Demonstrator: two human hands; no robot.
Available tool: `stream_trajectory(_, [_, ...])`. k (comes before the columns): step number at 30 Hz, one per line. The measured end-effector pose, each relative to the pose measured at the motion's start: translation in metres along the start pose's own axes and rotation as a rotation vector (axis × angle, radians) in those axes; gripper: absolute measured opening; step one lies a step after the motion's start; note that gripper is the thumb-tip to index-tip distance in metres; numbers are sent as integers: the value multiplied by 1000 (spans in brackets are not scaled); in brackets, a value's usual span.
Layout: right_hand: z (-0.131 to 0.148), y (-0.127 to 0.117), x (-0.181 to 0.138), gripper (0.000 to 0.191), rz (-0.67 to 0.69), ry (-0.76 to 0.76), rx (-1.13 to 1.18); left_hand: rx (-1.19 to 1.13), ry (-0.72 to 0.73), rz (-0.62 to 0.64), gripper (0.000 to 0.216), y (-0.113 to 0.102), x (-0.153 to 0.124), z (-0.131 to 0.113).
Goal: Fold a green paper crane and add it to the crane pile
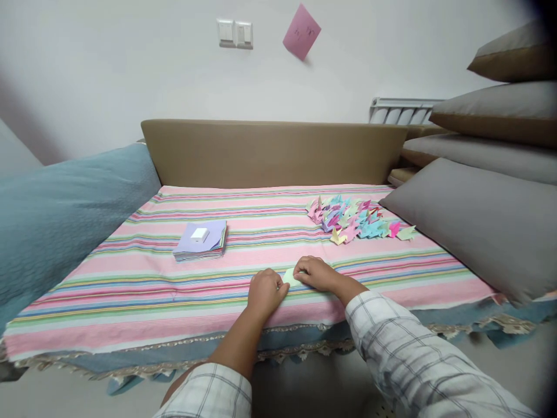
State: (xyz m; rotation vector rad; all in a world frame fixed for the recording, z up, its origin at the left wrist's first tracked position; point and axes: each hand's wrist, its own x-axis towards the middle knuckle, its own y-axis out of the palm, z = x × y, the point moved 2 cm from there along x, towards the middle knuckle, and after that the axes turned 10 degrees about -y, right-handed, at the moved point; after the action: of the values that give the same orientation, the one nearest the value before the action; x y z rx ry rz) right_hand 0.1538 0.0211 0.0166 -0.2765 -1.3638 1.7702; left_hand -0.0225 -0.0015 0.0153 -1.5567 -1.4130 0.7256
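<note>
Fingers (pixel 283 289), left hand (pixel 266 294) and right hand (pixel 315 273), pinched nearly closed on green paper (pixel 289 278).
Likely light, easily creased; hold by edges.

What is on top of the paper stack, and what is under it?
A small white block rests on its lilac top sheet. The paper stack lies on striped cloth; whatever is directly beneath it is covered.

Left hand (pixel 264 292) and right hand (pixel 317 273) pinch green paper (pixel 289 277); from it, folded papers (pixel 348 216) lie at two o'clock, stacked sheets (pixel 215 233) at ten.
</note>
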Motion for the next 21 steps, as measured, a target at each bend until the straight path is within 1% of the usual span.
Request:
stream_trajectory(7, [0, 1, 0, 11, -19, 23, 7, 77, -1, -37, 14, 6, 0, -1])
stream_trajectory(16, [0, 4, 0, 11, -7, 25, -35, 97, -6, -30, 13, 1, -2, -4])
stream_trajectory(21, [1, 5, 0, 9, -22, 44, -24, 63, -5, 9, 11, -1, -3, -3])
